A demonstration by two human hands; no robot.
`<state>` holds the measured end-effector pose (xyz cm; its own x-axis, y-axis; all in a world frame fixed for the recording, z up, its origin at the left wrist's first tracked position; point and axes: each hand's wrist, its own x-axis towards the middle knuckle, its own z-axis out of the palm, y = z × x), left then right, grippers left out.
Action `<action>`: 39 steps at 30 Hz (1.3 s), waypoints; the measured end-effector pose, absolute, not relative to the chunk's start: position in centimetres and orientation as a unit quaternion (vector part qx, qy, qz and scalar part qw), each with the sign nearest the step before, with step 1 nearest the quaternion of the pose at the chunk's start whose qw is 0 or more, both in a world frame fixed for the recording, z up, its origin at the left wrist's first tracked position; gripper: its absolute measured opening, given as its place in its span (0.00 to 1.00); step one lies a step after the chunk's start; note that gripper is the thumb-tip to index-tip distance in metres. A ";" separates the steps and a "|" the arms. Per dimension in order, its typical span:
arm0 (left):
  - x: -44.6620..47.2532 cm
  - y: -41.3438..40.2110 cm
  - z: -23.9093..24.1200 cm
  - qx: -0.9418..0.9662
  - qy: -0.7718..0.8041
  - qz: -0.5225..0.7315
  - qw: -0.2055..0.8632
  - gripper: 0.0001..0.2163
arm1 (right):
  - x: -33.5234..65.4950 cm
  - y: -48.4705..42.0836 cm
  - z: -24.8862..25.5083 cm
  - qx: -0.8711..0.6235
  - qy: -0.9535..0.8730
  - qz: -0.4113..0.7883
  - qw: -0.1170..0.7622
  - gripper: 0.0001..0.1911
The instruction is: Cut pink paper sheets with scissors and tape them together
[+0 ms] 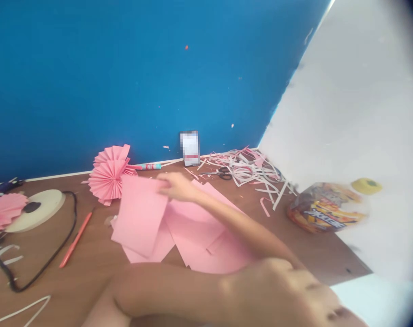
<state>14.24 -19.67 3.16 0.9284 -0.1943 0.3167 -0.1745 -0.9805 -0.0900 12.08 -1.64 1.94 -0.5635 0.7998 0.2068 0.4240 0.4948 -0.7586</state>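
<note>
My right hand (177, 186) reaches forward across the brown table (90, 272) and pinches the upper corner of a pink paper sheet (140, 213), which is lifted off a loose pile of pink sheets (199, 236). My left arm crosses under it from the lower left. My left hand (295, 295) is close to the camera at the lower right, blurred, with its fingers curled; anything inside them is hidden.
Two pleated pink paper fans (109, 175) lie by the blue wall, another fan (3, 211) at the left edge. A red pen (76, 238), a black cable (56, 254), a cream disc (36, 209), scissors (223, 172), paper strips (250, 170) and a snack bag (325, 209) are around.
</note>
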 end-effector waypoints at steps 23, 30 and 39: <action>0.6 5.4 1.2 -0.831 -0.466 0.177 -0.248 0.27 | 30.0 4.2 -1.8 -0.483 -0.799 0.340 0.109 0.12; 1.3 5.8 -0.3 -0.839 -0.461 0.201 -0.207 0.25 | 31.5 3.7 -1.5 -0.490 -0.741 0.443 0.123 0.11; -1.0 7.5 -1.1 -0.850 -0.435 0.110 -0.277 0.16 | 35.4 4.0 0.0 -0.581 -0.689 0.375 0.216 0.13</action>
